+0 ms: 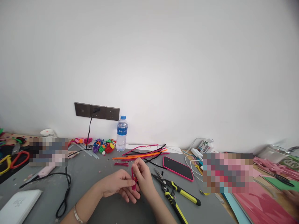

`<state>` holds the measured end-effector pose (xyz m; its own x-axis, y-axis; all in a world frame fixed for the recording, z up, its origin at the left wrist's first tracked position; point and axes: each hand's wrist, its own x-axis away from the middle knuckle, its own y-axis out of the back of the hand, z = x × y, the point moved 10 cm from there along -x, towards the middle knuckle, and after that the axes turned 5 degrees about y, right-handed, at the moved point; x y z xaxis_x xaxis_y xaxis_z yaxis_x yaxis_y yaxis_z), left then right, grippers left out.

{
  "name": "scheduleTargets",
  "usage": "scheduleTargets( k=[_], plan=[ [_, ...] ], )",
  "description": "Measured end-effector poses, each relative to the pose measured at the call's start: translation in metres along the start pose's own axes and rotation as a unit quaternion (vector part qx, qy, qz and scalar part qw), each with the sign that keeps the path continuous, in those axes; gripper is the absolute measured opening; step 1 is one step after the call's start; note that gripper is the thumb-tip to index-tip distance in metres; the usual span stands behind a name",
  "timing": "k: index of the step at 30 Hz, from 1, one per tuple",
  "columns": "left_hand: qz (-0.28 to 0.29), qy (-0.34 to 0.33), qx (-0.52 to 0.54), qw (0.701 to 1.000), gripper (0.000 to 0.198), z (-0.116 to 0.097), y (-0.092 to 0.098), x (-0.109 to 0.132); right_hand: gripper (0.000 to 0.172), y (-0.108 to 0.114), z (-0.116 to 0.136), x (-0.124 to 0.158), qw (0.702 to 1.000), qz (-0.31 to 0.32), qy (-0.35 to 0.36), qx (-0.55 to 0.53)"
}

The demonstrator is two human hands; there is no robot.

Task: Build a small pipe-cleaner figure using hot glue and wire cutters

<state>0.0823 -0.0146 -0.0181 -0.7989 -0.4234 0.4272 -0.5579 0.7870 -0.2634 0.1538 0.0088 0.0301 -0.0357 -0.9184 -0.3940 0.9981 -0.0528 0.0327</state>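
My left hand [121, 185] pinches a short pink pipe cleaner [134, 187] between thumb and fingers, its lower fingers loosely curled. At the upper part of the same piece, the fingers of my right hand [142, 173] are closed on it; a small orange-red bit shows between the hands, partly hidden. Just beyond them lies a bundle of orange, pink and black pipe cleaners [140, 156], with short pink cut pieces [121, 164] in front. Yellow-and-black wire strippers [174, 190] lie with handles spread beside my right forearm.
A phone [178, 168] lies right of the bundle. A water bottle [121, 135] stands by the wall near colourful fuzzy figures [104, 146]. Left are a white box [20, 205], a black cable [68, 186] and scissors [20, 159]. Another person's hand [291, 195] shows at the right edge.
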Motion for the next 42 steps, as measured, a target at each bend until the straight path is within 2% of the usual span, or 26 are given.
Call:
scheduleTargets(
  k=[5,11,15,17,19,22,25,32,42],
  plan=[
    [0.032,0.006,-0.004,0.999,0.035,0.007,-0.005,-0.003,0.037,0.004,0.001,0.002,0.998,-0.022,0.011,0.053],
    [0.039,0.016,-0.004,0.999,0.034,0.011,-0.009,-0.004,0.036,0.004,-0.001,0.004,0.995,-0.012,0.009,0.102],
    [0.046,0.011,-0.006,0.999,0.036,0.011,-0.012,-0.006,0.038,0.008,-0.004,0.007,0.992,-0.032,0.010,0.122],
    [0.041,0.009,0.000,0.999,0.037,0.011,-0.010,-0.008,0.040,0.010,-0.005,0.006,0.996,-0.043,0.007,0.081],
    [0.027,0.003,0.019,0.999,0.039,0.009,-0.007,-0.008,0.040,0.010,-0.009,0.004,0.999,-0.037,-0.020,-0.006],
    [-0.001,-0.024,0.058,0.998,0.040,-0.002,0.000,-0.005,0.034,-0.001,-0.016,0.001,0.981,0.024,-0.092,-0.167],
    [-0.020,-0.062,0.072,0.995,0.042,-0.015,0.005,0.001,0.038,-0.012,-0.012,0.003,0.956,0.092,-0.133,-0.246],
    [0.000,-0.090,0.031,0.995,0.043,-0.019,0.000,0.003,0.029,-0.015,-0.008,0.005,0.941,0.123,-0.147,-0.279],
    [-0.084,-0.148,-0.035,0.985,0.043,-0.035,0.009,0.006,0.027,-0.009,-0.018,0.001,0.950,0.058,-0.126,-0.279]
  ],
)
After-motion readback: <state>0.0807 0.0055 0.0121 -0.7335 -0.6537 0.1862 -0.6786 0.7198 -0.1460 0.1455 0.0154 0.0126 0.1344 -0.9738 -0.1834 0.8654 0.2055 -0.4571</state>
